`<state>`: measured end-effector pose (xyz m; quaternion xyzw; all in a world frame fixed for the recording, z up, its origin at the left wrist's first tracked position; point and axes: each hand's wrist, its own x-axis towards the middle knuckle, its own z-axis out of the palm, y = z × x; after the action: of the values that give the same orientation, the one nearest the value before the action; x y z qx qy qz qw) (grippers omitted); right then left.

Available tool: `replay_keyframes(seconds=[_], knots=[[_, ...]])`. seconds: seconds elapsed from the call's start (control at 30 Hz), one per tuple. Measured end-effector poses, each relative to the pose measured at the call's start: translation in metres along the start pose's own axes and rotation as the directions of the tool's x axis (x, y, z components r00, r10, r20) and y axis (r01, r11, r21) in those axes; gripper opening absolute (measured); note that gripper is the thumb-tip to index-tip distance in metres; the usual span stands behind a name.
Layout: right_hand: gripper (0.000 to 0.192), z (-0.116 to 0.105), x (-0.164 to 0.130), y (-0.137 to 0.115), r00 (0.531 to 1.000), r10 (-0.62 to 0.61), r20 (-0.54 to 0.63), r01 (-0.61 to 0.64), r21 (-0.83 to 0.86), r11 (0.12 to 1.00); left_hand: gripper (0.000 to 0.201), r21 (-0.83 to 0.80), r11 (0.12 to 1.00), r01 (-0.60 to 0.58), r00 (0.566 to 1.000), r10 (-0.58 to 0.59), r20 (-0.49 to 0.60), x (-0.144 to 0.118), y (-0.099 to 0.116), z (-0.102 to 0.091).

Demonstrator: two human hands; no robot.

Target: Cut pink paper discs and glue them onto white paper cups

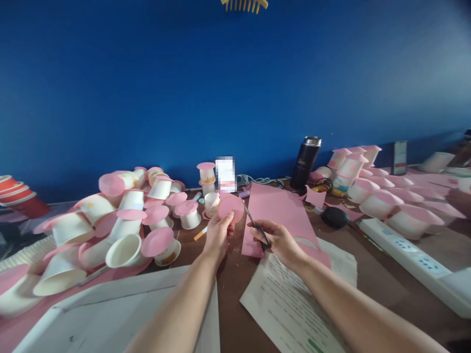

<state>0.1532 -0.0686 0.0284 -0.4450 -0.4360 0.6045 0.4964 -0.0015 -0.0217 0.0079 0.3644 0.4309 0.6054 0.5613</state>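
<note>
The left hand [220,234] pinches a pink disc [231,207] upright between thumb and fingers, just ahead of its wrist; the right hand [277,240] grips black-handled scissors [263,239], their blades at the disc's right edge, though whether they touch it cannot be told. Beyond the right hand lies a pink sheet [277,208] on the tabletop [231,314]; under its forearm, a paper [283,306] bears printed lines too small to read. The black flask [304,162] ahead of that hand carries pale lettering, likewise illegible. A blurred-out screen [225,172] stands beyond the left hand, and pink-topped cups [189,219] crowd its left.
</note>
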Motion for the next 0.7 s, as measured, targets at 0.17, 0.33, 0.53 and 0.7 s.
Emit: replay_keyframes(seconds=[0.17, 0.33, 0.53, 0.7], knots=[[0.050, 0.0005, -0.0001, -0.0005, 1.000, -0.008, 0.001, 0.008, -0.011, 1.000, 0.036, -0.005, 1.000, 0.007, 1.000, -0.007, -0.017, 0.0013, 0.0013, 0.0004], [0.052, -0.0003, 0.0011, 0.0011, 1.000, -0.003, 0.005, 0.003, -0.018, 1.000, 0.036, -0.026, 0.999, 0.023, 0.999, -0.024, -0.026, 0.0016, 0.0018, -0.0004], [0.052, -0.0012, 0.0015, 0.0035, 1.000, -0.002, 0.014, 0.002, -0.022, 1.000, 0.036, -0.029, 0.999, 0.031, 0.999, -0.032, -0.030, 0.0026, 0.0033, -0.0009], [0.055, -0.0001, 0.0003, 0.0029, 1.000, 0.011, 0.007, -0.010, -0.018, 1.000, 0.037, -0.044, 0.999, 0.022, 0.999, -0.023, -0.034, 0.0027, 0.0039, -0.0011]])
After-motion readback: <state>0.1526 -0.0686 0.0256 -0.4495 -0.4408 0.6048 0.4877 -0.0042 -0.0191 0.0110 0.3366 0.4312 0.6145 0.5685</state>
